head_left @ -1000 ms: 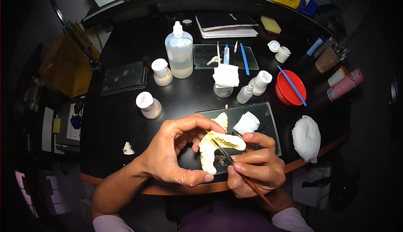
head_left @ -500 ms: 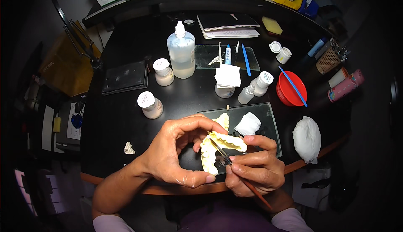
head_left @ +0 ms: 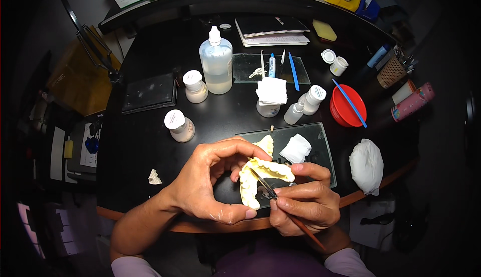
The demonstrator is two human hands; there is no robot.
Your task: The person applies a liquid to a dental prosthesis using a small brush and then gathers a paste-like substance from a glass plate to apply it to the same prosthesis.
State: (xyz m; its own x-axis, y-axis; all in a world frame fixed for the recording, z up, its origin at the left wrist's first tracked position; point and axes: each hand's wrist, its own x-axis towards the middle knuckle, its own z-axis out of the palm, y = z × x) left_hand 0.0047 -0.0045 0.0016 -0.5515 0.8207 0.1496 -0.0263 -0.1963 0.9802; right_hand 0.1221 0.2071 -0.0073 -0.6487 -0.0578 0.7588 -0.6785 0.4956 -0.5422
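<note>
With the left hand, we grip the cream teeth model between thumb and fingers, over the glass plate. With the right hand, we pinch the brush, tip at the model's inner curve. Beyond, we see folded tissue and a red bowl.

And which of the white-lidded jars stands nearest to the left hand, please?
The near jar, just beyond the left hand. The other white-lidded jars are farther from it, including the rear jar beside the tall bottle.
</note>
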